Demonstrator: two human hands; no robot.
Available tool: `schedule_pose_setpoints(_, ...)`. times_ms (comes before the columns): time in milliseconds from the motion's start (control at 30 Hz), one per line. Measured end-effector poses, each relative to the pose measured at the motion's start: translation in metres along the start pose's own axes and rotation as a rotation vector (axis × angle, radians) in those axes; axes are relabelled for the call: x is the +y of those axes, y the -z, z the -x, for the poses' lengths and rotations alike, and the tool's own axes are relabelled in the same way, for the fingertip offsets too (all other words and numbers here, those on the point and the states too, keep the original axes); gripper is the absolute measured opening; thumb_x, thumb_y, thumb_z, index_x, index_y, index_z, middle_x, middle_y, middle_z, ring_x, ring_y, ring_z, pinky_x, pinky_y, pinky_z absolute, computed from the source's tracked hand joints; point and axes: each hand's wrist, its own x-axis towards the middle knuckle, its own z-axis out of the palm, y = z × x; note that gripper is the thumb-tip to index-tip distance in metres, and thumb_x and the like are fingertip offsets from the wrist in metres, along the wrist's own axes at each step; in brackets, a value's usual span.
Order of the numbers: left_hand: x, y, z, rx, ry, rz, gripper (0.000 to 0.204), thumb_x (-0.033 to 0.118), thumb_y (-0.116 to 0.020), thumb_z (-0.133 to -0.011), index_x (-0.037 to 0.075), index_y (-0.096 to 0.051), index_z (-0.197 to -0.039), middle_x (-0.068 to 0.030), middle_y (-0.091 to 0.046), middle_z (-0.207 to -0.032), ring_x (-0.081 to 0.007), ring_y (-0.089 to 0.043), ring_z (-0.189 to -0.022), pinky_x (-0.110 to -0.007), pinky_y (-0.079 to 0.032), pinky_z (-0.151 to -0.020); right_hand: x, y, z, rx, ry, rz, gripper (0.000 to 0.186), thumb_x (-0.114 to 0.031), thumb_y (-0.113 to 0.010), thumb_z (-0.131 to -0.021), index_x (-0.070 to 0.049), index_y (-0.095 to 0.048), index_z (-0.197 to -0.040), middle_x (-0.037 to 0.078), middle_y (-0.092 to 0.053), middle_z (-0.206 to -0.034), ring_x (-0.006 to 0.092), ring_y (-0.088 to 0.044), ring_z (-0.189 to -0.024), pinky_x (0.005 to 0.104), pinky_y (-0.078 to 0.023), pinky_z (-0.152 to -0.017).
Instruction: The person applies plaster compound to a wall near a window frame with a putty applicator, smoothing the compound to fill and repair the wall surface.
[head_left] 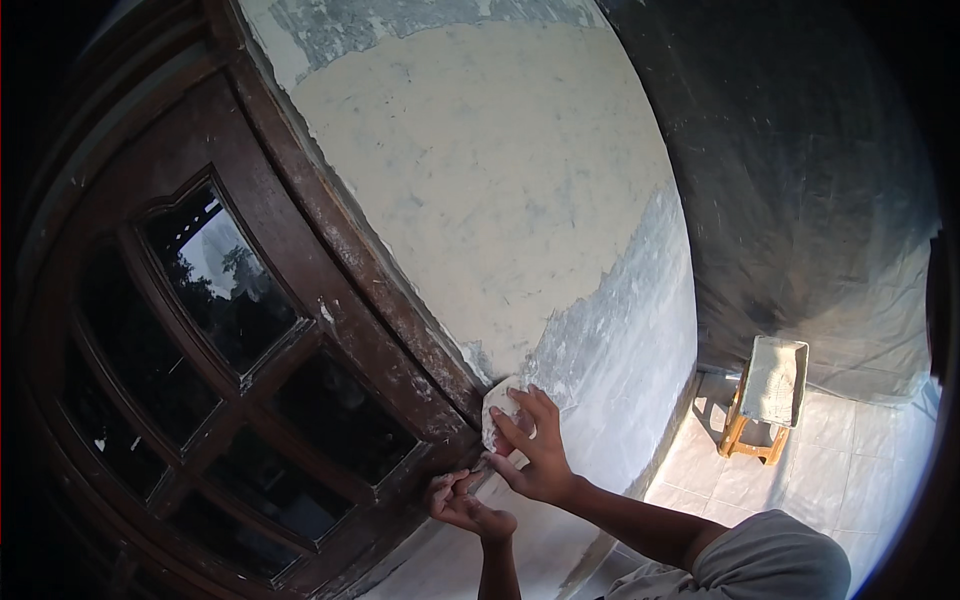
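Note:
My right hand [540, 456] grips a flat, whitish, putty-smeared scraper [497, 408], with fingers spread over its face. The scraper lies against the wall, right beside the brown door frame [400, 330]. Just below and to the left, my left hand [472, 508] is turned up with curled fingers, close to the right thumb. Whitish smears mark its fingers; what they hold, if anything, I cannot make out. Above both hands, a broad cream patch of putty [490, 170] covers the wall, its lower edge ragged against bare grey plaster [640, 290].
A dark brown door with glass panes [240, 280] fills the left side. Dark sheeting [800, 190] hangs at the right. On the pale tiled floor [840, 460] stands an orange-yellow stool [735, 432] bearing a whitish, smeared rectangular tray [776, 380].

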Motion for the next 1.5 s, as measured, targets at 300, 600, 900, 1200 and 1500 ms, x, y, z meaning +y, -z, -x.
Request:
schedule_pose_setpoints(300, 0.008, -0.001, -0.01, 0.136, 0.14, 0.068, 0.05, 0.043, -0.052, -0.098, 0.006, -0.038, -0.129, -0.0124, -0.046, -0.129, -0.0223, -0.055, -0.107, -0.032, -0.052, -0.077, -0.003, -0.014, 0.038, -0.108, 0.031, -0.104, 0.067, -0.015, -0.087, -0.07, -0.012, -0.065, -0.133, 0.022, -0.042, -0.147, 0.0498, -0.034, -0.136, 0.0582, -0.031, -0.115)
schedule_pose_setpoints(600, 0.022, 0.001, -0.016, 0.27, 0.119, -0.053, 0.048, 0.043, -0.049, -0.099, 0.006, -0.042, -0.127, -0.0114, -0.05, -0.12, -0.0206, -0.055, -0.105, -0.031, -0.053, -0.079, 0.0, -0.025, 0.04, -0.149, -0.015, -0.067, 0.065, -0.013, -0.086, -0.072, -0.016, -0.065, -0.134, 0.02, -0.045, -0.145, 0.0406, -0.048, -0.128, 0.0588, -0.026, -0.117)
schedule_pose_setpoints(900, 0.057, -0.019, -0.001, 0.257, 0.117, -0.184, 0.05, 0.044, -0.051, -0.095, 0.006, -0.04, -0.127, -0.0114, -0.052, -0.116, -0.0222, -0.053, -0.101, -0.033, -0.047, -0.081, -0.005, -0.02, 0.032, -0.231, -0.029, -0.035, 0.055, -0.016, -0.079, -0.08, -0.018, -0.065, -0.133, 0.015, -0.041, -0.149, 0.0478, -0.034, -0.133, 0.0623, -0.032, -0.109)
schedule_pose_setpoints(1200, 0.079, -0.111, 0.028, 0.09, 0.071, -0.167, 0.041, 0.039, -0.051, -0.097, 0.005, -0.04, -0.117, -0.0111, -0.043, -0.116, -0.0226, -0.049, -0.105, -0.037, -0.048, -0.08, 0.069, 0.103, 0.039, -0.21, -0.118, -0.195, 0.065, -0.018, -0.085, -0.076, -0.02, -0.063, -0.137, 0.02, -0.038, -0.151, 0.0461, -0.035, -0.137, 0.0516, -0.034, -0.115)
schedule_pose_setpoints(1500, 0.028, -0.349, 0.155, -0.402, 0.564, -0.122, 0.042, 0.03, -0.046, -0.101, 0.003, -0.042, -0.133, -0.015, -0.047, -0.139, -0.0259, -0.053, -0.118, -0.043, -0.043, -0.098, 0.236, 0.309, 0.057, -0.032, -0.755, -0.117, 0.08, -0.022, -0.088, -0.075, -0.01, -0.053, -0.147, 0.025, -0.03, -0.155, 0.0434, -0.042, -0.134, 0.0451, -0.049, -0.105)
